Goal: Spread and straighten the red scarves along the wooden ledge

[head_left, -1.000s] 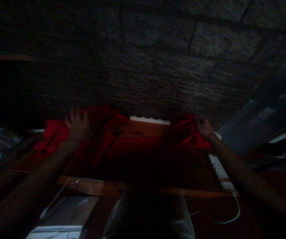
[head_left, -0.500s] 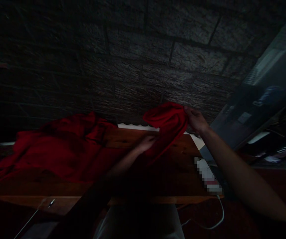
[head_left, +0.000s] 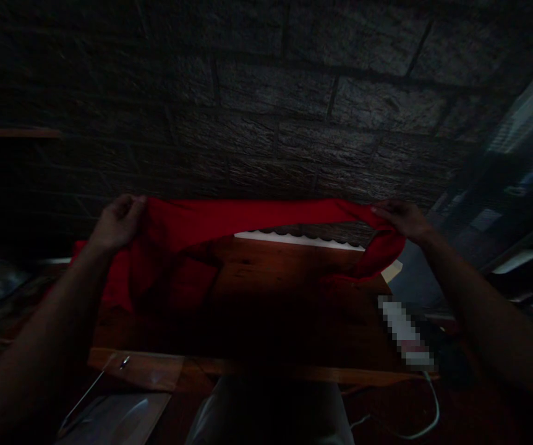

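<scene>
Clearly, the left hand [head_left: 119, 224] and right hand [head_left: 404, 220] grip red cloth [head_left: 248, 213], stretched near the table's [head_left: 266, 266] back edge (a phone [head_left: 405, 334] lies by its front right corner).

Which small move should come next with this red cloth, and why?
Probably the right hand should lower its part of the red cloth toward the table: the cloth is stretched raised between it and the left hand, and more hangs below the right.
</scene>
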Demonstrator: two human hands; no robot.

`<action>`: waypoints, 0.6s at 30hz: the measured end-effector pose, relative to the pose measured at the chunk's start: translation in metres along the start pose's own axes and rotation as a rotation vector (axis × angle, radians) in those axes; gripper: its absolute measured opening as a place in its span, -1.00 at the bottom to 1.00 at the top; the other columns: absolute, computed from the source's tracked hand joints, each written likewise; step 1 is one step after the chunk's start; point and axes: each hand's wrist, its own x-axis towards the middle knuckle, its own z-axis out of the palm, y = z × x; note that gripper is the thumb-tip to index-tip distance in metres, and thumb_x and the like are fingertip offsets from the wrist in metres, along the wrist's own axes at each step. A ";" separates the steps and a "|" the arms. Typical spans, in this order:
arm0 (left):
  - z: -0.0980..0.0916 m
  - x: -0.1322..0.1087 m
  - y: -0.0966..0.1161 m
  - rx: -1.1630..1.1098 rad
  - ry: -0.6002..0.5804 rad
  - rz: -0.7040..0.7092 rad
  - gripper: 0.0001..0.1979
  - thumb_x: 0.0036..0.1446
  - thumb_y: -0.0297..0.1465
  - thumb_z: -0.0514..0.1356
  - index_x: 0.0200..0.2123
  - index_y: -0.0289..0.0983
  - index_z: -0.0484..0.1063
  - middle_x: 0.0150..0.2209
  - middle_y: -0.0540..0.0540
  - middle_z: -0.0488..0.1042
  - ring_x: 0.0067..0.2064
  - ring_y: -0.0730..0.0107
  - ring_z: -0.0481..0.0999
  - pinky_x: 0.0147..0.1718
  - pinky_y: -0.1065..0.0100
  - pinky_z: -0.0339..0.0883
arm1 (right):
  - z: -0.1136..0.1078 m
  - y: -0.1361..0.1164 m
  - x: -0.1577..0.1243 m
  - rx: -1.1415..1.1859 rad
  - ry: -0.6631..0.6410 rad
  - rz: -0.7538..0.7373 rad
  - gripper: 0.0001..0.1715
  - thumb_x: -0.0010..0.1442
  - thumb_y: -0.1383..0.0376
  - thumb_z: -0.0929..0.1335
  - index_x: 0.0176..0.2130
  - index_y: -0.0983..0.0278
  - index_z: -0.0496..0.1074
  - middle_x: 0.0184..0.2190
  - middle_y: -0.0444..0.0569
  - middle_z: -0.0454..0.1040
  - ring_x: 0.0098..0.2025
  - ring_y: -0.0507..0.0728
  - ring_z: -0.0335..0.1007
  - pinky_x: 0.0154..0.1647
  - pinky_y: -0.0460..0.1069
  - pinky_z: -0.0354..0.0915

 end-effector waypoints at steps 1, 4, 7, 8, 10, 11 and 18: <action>-0.004 0.003 0.000 0.010 0.008 0.001 -0.66 0.33 -0.10 0.06 -0.22 -0.28 0.37 -0.33 0.01 0.38 -0.33 0.44 0.33 -0.34 0.46 0.26 | -0.003 -0.002 0.002 -0.090 -0.042 -0.038 -0.71 0.22 0.22 0.48 -0.11 0.36 0.62 -0.20 0.00 0.63 -0.24 0.05 0.47 -0.13 -0.08 0.32; -0.008 0.007 0.003 0.002 -0.018 -0.017 -0.75 0.30 -0.22 0.11 -0.19 -0.31 0.37 -0.34 0.03 0.37 -0.36 0.49 0.31 -0.37 0.52 0.23 | -0.008 -0.006 0.010 -0.352 -0.183 -0.120 -0.70 0.29 0.17 0.44 -0.11 0.34 0.64 -0.25 -0.03 0.64 -0.25 0.06 0.46 -0.14 -0.06 0.29; -0.006 0.008 0.009 -0.037 -0.040 -0.048 -0.79 0.29 -0.28 0.11 -0.18 -0.33 0.37 -0.36 0.04 0.36 -0.37 0.51 0.30 -0.39 0.55 0.21 | -0.009 -0.010 0.010 -0.356 -0.364 -0.080 -0.55 0.33 0.02 0.38 -0.06 0.31 0.63 -0.15 0.00 0.64 -0.19 0.11 0.48 -0.08 -0.03 0.33; -0.006 0.008 0.011 -0.043 -0.040 -0.046 -0.79 0.29 -0.28 0.11 -0.19 -0.33 0.37 -0.35 0.03 0.37 -0.37 0.51 0.30 -0.38 0.55 0.22 | -0.009 -0.012 0.008 -0.327 -0.429 -0.036 -0.45 0.32 -0.07 0.36 -0.04 0.31 0.63 -0.12 0.02 0.64 -0.16 0.14 0.50 -0.05 -0.01 0.36; -0.006 0.008 0.012 -0.035 -0.028 -0.024 -0.80 0.28 -0.29 0.12 -0.19 -0.34 0.37 -0.32 0.02 0.38 -0.33 0.50 0.32 -0.36 0.55 0.22 | -0.009 -0.017 0.002 -0.295 -0.571 0.051 -0.28 0.26 -0.22 0.33 -0.02 0.30 0.63 -0.06 0.07 0.62 -0.10 0.21 0.52 0.05 0.05 0.37; -0.007 0.009 0.011 -0.028 -0.019 -0.017 -0.80 0.28 -0.29 0.12 -0.19 -0.34 0.38 -0.30 0.01 0.39 -0.31 0.49 0.34 -0.35 0.56 0.22 | -0.010 -0.018 -0.002 -0.294 -0.634 0.081 -0.24 0.22 -0.26 0.35 0.00 0.28 0.62 0.00 0.08 0.60 -0.04 0.24 0.51 0.13 0.08 0.35; -0.029 0.026 -0.019 0.206 -0.094 -0.061 -0.71 0.33 -0.23 0.06 -0.15 -0.35 0.40 -0.21 -0.01 0.46 -0.25 0.49 0.38 -0.22 0.53 0.28 | 0.011 0.011 -0.018 -0.060 -0.603 0.077 -0.45 -0.14 0.10 0.62 -0.14 0.25 0.65 -0.05 0.07 0.61 0.02 0.24 0.50 0.15 0.02 0.33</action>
